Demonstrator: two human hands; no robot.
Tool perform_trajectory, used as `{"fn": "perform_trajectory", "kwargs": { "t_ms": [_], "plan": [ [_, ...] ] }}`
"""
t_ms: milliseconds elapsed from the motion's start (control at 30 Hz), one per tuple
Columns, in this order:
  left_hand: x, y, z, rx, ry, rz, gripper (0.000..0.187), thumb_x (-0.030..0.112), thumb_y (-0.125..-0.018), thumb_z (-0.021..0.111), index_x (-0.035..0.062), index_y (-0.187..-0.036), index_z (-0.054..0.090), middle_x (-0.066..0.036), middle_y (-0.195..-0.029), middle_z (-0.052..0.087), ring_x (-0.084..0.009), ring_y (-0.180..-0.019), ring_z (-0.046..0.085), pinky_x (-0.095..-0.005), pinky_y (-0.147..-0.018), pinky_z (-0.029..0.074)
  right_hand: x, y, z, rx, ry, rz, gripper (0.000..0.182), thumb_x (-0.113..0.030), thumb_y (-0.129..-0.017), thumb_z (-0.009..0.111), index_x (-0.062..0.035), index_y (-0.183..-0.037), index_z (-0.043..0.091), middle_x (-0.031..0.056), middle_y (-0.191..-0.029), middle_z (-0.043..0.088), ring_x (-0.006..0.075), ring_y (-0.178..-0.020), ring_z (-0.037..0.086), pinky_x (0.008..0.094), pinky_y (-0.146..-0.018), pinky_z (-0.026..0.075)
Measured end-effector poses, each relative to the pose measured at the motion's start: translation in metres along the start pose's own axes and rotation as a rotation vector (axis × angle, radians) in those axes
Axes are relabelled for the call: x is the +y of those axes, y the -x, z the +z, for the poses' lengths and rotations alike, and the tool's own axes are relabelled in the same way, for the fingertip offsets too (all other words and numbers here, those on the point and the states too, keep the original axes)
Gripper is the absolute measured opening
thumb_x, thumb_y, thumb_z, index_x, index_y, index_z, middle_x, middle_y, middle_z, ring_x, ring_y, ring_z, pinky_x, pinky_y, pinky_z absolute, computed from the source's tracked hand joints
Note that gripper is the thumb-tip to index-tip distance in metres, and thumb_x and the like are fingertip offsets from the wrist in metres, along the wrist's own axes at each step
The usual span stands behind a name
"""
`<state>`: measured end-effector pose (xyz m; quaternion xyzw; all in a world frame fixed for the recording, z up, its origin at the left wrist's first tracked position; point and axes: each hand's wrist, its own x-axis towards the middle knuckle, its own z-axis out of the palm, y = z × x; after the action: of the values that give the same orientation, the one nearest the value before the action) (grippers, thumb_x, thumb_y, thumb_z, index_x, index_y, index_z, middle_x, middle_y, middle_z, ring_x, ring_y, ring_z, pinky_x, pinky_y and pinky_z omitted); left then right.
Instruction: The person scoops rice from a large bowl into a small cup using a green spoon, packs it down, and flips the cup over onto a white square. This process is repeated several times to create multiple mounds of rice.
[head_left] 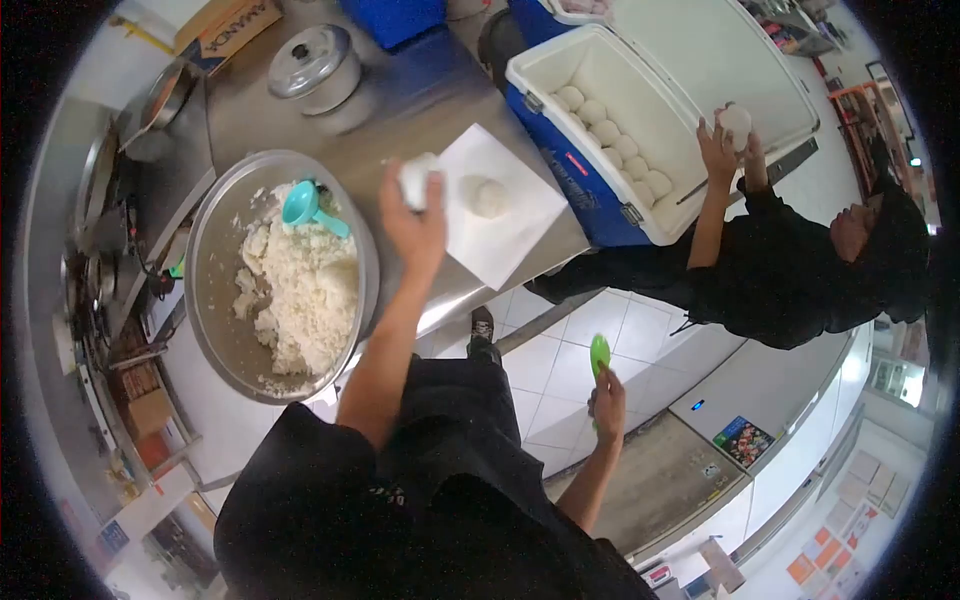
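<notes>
Left hand (415, 215): raised over the counter (400, 100), fingers closed around a white rice ball (415, 180).
Right hand (607, 400): held low beside the body over the tiled floor (545, 370), fingers wrapped around the handle of a green scoop (599, 352).
Rice ball position: in the left hand, above the counter, just beside the edge of the white paper sheet (500, 210).
Paper sheet: lies flat on the counter; a second rice ball (489, 196) rests at its middle.
Metal bowl (215, 250): on the counter left of the left hand; holds loose cooked rice (300, 295) and a teal scoop (305, 207).
Cooler (590, 180): blue, lid open, at the counter's end; rows of rice balls (610, 135) inside.
Second person (790, 270): dressed in black, next to the cooler, holding one more rice ball (736, 122) above it.
</notes>
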<state>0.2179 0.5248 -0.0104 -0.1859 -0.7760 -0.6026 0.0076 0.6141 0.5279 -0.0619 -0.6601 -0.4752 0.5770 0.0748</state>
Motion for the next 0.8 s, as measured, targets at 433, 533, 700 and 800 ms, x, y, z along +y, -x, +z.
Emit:
{"fn": "perform_trajectory", "kwargs": {
  "t_ms": [433,533,700,800],
  "plan": [
    [-0.011,0.034,-0.465,0.548,1.076,-0.541,0.054,0.051,-0.099,0.037,0.0064,-0.126,0.054,-0.011,-0.121,0.061,-0.0261,-0.113,0.057,-0.041,-0.096,0.046,-0.241,0.156,0.292,-0.421,0.862,-1.128,0.029,-0.011,-0.09,0.055,-0.004,-0.116,0.063,0.0224,-0.072,0.063,0.0406,-0.071,0.062,0.05,-0.067,0.047],
    [-0.077,0.072,-0.513,0.613,1.055,-0.608,0.056,0.051,-0.098,0.038,0.0047,-0.124,0.055,-0.013,-0.121,0.061,-0.0282,-0.112,0.058,-0.0408,-0.095,0.046,-0.228,0.142,0.423,-0.31,1.145,-1.397,0.029,-0.014,-0.091,0.051,0.0002,-0.112,0.064,0.0232,-0.078,0.066,0.0402,-0.073,0.065,0.0514,-0.07,0.05],
    [-0.094,0.087,-0.514,0.463,1.136,-0.867,0.061,0.054,-0.097,0.034,0.0021,-0.12,0.057,-0.017,-0.123,0.062,-0.0269,-0.111,0.059,-0.0408,-0.097,0.045,-0.227,0.131,0.585,-0.279,1.419,-1.439,0.027,-0.011,-0.09,0.05,0.0058,-0.108,0.061,0.0218,-0.074,0.067,0.038,-0.071,0.067,0.0482,-0.063,0.053],
    [-0.102,0.088,-0.513,0.414,1.231,-0.939,0.059,0.051,-0.098,0.041,0.0007,-0.122,0.057,-0.01,-0.115,0.065,-0.022,-0.106,0.062,-0.0362,-0.093,0.047,-0.21,0.133,0.622,-0.389,1.639,-1.738,0.028,-0.006,-0.084,0.054,0.0107,-0.106,0.059,0.0214,-0.069,0.066,0.0332,-0.065,0.068,0.043,-0.056,0.054]
  ]
}}
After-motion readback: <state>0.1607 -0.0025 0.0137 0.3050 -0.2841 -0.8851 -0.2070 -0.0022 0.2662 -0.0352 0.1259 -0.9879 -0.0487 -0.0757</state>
